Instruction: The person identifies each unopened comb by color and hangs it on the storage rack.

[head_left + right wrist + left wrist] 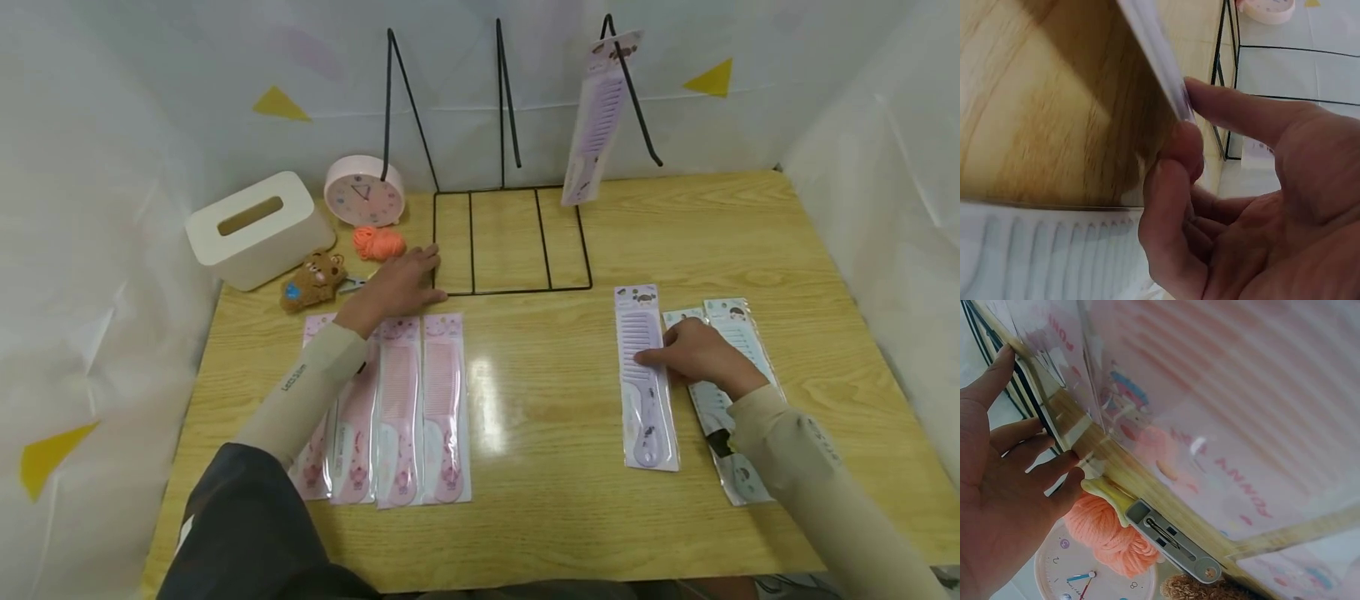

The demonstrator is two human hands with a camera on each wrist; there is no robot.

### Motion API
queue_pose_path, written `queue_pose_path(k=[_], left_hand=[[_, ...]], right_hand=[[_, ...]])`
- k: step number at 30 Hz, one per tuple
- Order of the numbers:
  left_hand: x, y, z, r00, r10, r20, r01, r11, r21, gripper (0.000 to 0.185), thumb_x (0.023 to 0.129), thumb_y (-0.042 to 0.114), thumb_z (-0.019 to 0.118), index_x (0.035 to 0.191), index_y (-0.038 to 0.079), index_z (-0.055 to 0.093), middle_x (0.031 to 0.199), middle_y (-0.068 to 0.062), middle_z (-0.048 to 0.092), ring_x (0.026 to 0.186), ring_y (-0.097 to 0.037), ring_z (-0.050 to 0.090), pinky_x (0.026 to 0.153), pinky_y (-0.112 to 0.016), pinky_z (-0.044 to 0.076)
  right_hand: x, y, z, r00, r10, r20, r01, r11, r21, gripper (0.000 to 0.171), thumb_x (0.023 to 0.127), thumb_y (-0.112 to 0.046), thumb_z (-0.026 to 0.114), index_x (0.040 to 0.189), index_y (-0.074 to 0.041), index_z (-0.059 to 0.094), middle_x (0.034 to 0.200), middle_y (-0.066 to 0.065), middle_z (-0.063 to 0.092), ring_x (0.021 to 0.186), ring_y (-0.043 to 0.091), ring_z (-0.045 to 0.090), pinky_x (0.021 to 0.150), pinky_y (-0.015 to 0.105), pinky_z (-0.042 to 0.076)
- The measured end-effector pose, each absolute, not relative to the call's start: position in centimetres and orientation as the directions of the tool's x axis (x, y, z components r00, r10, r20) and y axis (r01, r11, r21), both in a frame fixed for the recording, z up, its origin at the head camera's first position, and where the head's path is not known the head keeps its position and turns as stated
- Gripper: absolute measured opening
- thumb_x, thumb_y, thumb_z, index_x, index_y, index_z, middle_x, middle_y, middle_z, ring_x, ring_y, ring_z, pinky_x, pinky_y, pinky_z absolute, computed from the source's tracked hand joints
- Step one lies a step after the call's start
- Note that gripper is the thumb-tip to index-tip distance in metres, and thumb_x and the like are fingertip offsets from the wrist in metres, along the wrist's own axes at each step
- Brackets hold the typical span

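Note:
My right hand (697,354) pinches the edge of a packaged purple comb (649,417), thumb on its face and fingers behind. In the right wrist view the purple comb's package (1163,62) stands tilted off the wood. Close beside that hand lie two packaged pale green comb packs (738,342), partly covered by the hand and sleeve. My left hand (401,283), fingers spread, touches the left side of a black wire rack (517,291). Several packaged pink combs (442,400) lie in a row below it, partly under the forearm. Another purple comb (600,112) hangs from the rack's right hook.
Left of the rack stand a white tissue box (255,225) and a pink clock (365,193). Orange yarn (377,243), a brown bear plush (313,282) and a nail clipper (1172,540) lie near the left hand. Two more upright hooks (500,100) rise at the back.

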State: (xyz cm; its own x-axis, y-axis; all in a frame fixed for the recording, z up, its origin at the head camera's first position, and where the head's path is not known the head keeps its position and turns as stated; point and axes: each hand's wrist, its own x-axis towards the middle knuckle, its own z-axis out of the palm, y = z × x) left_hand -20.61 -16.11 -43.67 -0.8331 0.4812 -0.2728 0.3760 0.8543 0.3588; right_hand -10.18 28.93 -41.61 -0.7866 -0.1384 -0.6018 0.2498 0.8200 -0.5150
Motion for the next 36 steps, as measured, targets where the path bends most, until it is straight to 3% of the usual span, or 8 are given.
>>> queue_pose_path(k=[8,11,19,28,36], left_hand=[[-20.8,-16.1,-43.8,-0.833,0.48,-0.274,0.371,0.854,0.365,0.077,0.095,0.045,0.067,0.153,0.004,0.037,0.166,-0.01,0.019,0.15,-0.035,0.021,0.121,-0.056,0.016],[-20.8,-16.1,-43.9,-0.835,0.477,-0.272,0.368,0.854,0.368,0.078,0.094,0.045,0.067,0.153,0.004,0.037,0.165,-0.01,0.019,0.15,-0.035,0.021,0.121,-0.055,0.017],[-20.5,-16.3,-43.8,-0.839,0.47,-0.275,0.361,0.858,0.365,0.078,0.094,0.045,0.068,0.153,0.003,0.037,0.165,-0.01,0.019,0.15,-0.035,0.022,0.122,-0.054,0.018],[-20.6,-16.6,-43.9,-0.846,0.461,-0.269,0.348,0.858,0.377,0.079,0.095,0.046,0.066,0.154,0.005,0.035,0.166,-0.009,0.018,0.15,-0.034,0.02,0.122,-0.053,0.018],[-20.5,-16.7,-43.8,-0.844,0.463,-0.272,0.342,0.854,0.392,0.079,0.094,0.045,0.068,0.153,0.004,0.036,0.166,-0.009,0.018,0.15,-0.034,0.02,0.122,-0.052,0.018]], right_hand=[[-10.2,30.0,-41.0,-0.798,-0.169,-0.578,0.355,0.643,-0.678,0.038,0.094,-0.033,0.071,0.099,0.0,0.052,0.074,-0.003,0.057,0.069,0.013,0.057,0.066,0.032,0.055],[-10.1,29.9,-40.5,-0.809,-0.177,-0.561,0.374,0.582,-0.722,0.04,0.094,-0.031,0.072,0.106,0.002,0.051,0.076,-0.003,0.065,0.072,0.012,0.064,0.069,0.032,0.058],[-9.3,28.1,-37.1,-0.888,-0.283,-0.362,0.212,0.446,-0.87,0.038,0.094,-0.025,0.072,0.122,0.0,0.063,0.099,0.001,0.077,0.091,0.017,0.072,0.082,0.03,0.057],[-10.9,25.7,-32.2,-0.968,-0.216,-0.124,0.045,0.34,-0.939,0.026,0.092,-0.012,0.073,0.116,-0.003,0.07,0.1,-0.001,0.076,0.086,0.015,0.072,0.073,0.027,0.058],[-13.5,25.0,-33.1,-0.972,-0.215,-0.092,0.063,0.141,-0.988,0.024,0.091,-0.01,0.074,0.112,0.0,0.069,0.1,0.004,0.075,0.083,0.016,0.068,0.069,0.025,0.056]])
